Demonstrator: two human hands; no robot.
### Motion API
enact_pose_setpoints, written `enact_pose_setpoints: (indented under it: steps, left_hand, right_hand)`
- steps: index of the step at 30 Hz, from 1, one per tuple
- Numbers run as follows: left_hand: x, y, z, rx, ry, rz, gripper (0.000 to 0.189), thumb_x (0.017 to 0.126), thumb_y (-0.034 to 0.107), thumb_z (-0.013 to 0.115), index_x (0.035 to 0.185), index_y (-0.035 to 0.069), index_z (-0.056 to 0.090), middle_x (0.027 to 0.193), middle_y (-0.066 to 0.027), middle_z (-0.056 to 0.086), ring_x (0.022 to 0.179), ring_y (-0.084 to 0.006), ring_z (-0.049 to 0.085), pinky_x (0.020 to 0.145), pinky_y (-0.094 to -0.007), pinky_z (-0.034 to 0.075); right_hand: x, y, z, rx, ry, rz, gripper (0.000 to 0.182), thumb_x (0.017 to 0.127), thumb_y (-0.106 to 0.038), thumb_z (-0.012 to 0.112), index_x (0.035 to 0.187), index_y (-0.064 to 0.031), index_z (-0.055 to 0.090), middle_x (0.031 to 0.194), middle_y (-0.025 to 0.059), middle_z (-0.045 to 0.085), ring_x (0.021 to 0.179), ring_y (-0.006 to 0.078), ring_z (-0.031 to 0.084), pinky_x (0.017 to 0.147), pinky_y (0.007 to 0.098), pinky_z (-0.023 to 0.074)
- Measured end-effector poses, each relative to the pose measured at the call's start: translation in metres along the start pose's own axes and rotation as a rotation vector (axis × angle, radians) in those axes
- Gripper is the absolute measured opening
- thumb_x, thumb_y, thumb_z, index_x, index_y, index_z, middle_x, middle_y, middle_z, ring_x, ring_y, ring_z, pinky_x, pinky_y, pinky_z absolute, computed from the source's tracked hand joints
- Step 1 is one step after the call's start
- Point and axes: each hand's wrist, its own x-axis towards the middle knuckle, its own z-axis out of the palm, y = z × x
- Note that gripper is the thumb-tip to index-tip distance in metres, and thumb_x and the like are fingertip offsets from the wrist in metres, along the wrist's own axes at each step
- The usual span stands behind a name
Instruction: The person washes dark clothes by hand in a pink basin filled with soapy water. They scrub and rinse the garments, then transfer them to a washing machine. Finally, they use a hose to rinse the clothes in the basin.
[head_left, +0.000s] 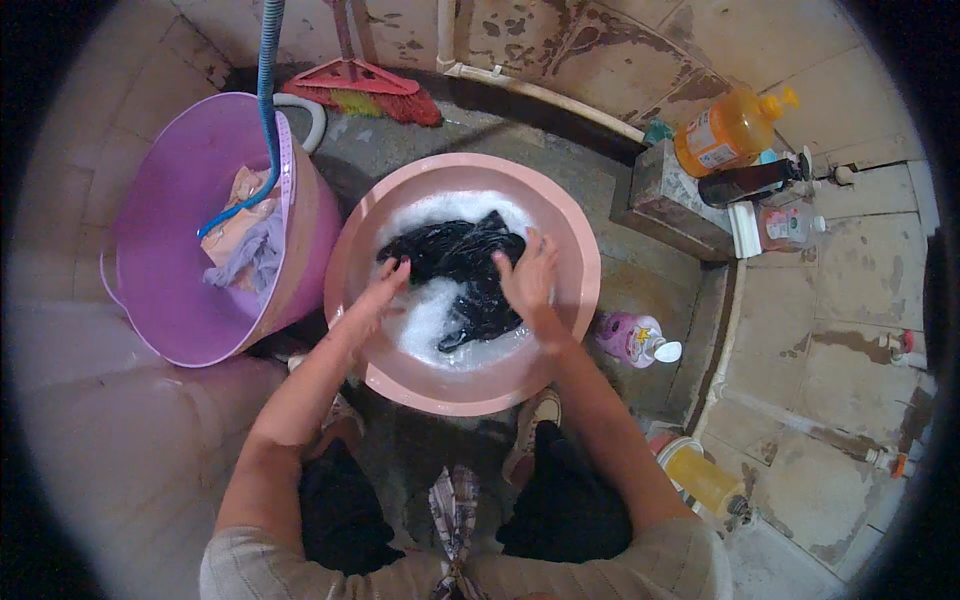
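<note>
A soaked black cloth (454, 251) lies crumpled in white suds (424, 315) inside a round pink plastic basin (457, 401). At the cloth's left edge is my left hand (384, 292), slightly blurred, its fingertips by the fabric. My right hand (531, 277) has its fingers spread at the cloth's right edge, over the suds. Neither hand visibly grips the fabric. The basin stands on the wet floor in front of my feet.
On the left stands a purple tub (187, 150) with lilac and peach cloths (259, 251) and a blue hose (268, 97) hanging in. A pink bottle (630, 339) lies right of the basin. Several bottles crowd a stone ledge (660, 195). A red broom (360, 86) leans behind.
</note>
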Motion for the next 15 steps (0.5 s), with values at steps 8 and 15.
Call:
enact_pose_setpoints:
  steps: [8, 15]
  left_hand:
    - [0.036, -0.004, 0.009, -0.523, -0.299, -0.207, 0.075, 0.076, 0.077, 0.058, 0.110, 0.010, 0.063, 0.105, -0.0099, 0.065, 0.095, -0.0278, 0.062, 0.087, -0.0438, 0.050]
    - [0.005, -0.026, 0.024, -0.788, -0.318, -0.059, 0.039, 0.100, 0.035, 0.045, 0.122, 0.008, 0.062, 0.114, -0.0088, 0.067, 0.103, -0.0219, 0.064, 0.095, -0.0387, 0.051]
  right_hand:
    - [-0.078, -0.097, -0.019, 0.529, -0.404, -0.426, 0.045, 0.073, -0.002, 0.067, 0.117, -0.0060, 0.056, 0.103, 0.0211, 0.064, 0.098, 0.0415, 0.062, 0.083, 0.0456, 0.0495]
    - [-0.054, -0.089, -0.014, 0.436, -0.171, -0.466, 0.045, 0.071, -0.024, 0.075, 0.111, -0.0086, 0.063, 0.098, 0.0191, 0.067, 0.089, 0.0375, 0.066, 0.081, 0.0471, 0.0521]
